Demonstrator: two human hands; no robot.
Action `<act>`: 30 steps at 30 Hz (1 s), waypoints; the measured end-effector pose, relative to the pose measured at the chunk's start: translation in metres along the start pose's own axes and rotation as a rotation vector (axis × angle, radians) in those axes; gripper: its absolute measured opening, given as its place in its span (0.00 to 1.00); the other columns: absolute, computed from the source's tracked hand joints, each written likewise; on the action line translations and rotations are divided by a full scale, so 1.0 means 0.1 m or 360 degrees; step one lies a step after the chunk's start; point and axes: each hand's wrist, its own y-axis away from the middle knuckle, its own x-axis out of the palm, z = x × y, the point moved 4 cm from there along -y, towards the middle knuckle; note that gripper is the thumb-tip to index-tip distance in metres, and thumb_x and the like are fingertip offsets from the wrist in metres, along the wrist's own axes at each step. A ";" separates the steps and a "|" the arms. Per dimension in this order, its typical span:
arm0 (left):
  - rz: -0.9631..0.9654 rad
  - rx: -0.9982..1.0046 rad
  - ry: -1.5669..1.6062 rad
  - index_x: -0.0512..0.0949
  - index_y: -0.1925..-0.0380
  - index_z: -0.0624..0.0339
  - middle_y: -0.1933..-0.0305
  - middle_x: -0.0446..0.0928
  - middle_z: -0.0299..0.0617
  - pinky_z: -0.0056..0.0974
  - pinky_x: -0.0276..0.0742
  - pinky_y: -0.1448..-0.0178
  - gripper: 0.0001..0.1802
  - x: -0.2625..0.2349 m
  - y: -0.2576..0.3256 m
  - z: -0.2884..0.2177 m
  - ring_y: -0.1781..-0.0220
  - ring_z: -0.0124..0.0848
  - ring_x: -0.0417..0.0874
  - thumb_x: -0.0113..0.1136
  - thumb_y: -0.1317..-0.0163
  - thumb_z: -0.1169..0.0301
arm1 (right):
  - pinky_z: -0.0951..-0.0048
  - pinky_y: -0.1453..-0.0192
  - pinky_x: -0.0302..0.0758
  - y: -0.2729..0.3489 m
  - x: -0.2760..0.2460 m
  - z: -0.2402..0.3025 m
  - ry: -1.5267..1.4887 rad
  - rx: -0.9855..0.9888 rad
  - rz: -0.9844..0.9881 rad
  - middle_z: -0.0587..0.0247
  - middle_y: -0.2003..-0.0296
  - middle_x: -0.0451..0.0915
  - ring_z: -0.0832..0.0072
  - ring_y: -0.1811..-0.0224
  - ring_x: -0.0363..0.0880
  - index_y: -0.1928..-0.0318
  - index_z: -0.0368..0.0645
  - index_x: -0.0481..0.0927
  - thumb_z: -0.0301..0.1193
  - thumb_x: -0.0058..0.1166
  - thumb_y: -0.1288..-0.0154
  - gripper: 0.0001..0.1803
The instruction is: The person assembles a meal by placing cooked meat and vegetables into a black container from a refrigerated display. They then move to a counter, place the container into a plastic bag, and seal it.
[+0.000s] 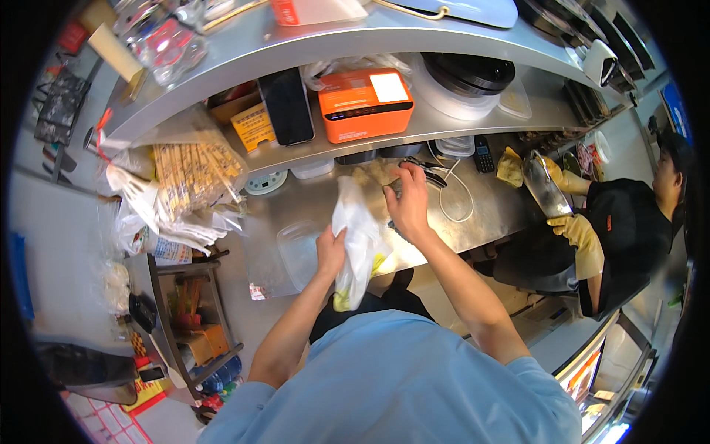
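A thin white plastic bag [356,248] with yellow contents hangs above the front edge of a stainless-steel counter [488,211], gripped by the left hand [330,251], fingers clenched on it. The right hand [407,198] pinches the bag's top. An empty clear plastic container [298,251] lies just beside it; an orange box-shaped device [365,103] sits on the shelf above.

white plastic bag [353,229], orange box [365,103]

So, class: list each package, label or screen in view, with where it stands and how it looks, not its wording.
Orange box: lower shelf, middle; rectangular, white label on top.
Black device: left of it; dark, flat, leaning.
Yellow card: further left; printed.
Chopstick bundle: shelf's left end; clear wrap.
White plastic bag: over the counter, gripped by the left hand.
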 end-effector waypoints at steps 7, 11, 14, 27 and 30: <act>-0.0197 -0.0151 0.0025 0.78 0.53 0.68 0.58 0.84 0.48 0.38 0.76 0.50 0.12 0.00 -0.26 0.65 0.58 0.33 0.82 0.58 0.35 0.73 | 0.57 0.58 0.80 1.55 0.93 -1.03 0.0764 0.0412 0.1450 0.49 0.60 0.81 0.52 0.62 0.83 0.53 0.42 0.78 0.32 0.58 0.41 0.15; -0.0293 -0.0398 0.0577 0.77 0.51 0.68 0.56 0.82 0.46 0.39 0.75 0.48 0.13 -0.29 -0.26 0.70 0.55 0.35 0.82 0.57 0.33 0.73 | 0.54 0.57 0.80 1.35 0.55 -1.38 0.0657 0.0794 0.0823 0.49 0.61 0.79 0.50 0.60 0.82 0.56 0.42 0.79 0.27 0.55 0.42 0.13; -0.0067 -0.0332 0.0431 0.74 0.46 0.66 0.50 0.80 0.43 0.37 0.74 0.45 0.16 -0.13 -0.21 0.55 0.50 0.30 0.79 0.55 0.29 0.69 | 0.55 0.53 0.77 0.76 0.22 -0.22 -0.0247 0.0141 0.0346 0.46 0.56 0.78 0.47 0.59 0.80 0.58 0.38 0.77 0.22 0.55 0.43 0.10; -0.0461 0.1069 -0.1010 0.78 0.68 0.65 0.65 0.79 0.51 0.41 0.76 0.50 0.04 0.08 0.04 -0.87 0.56 0.41 0.80 0.62 0.44 0.77 | 0.59 0.46 0.79 1.41 1.11 -1.68 0.1111 0.0970 0.1332 0.43 0.35 0.58 0.49 0.35 0.66 0.30 0.54 0.61 0.27 0.57 0.42 0.38; 0.0687 0.1221 -0.0940 0.80 0.64 0.63 0.60 0.80 0.51 0.46 0.74 0.42 0.08 0.70 0.10 -0.37 0.52 0.46 0.81 0.59 0.45 0.79 | 0.55 0.48 0.79 1.42 1.13 -1.55 0.1125 0.0816 0.1314 0.46 0.36 0.60 0.52 0.35 0.66 0.30 0.49 0.61 0.26 0.53 0.39 0.35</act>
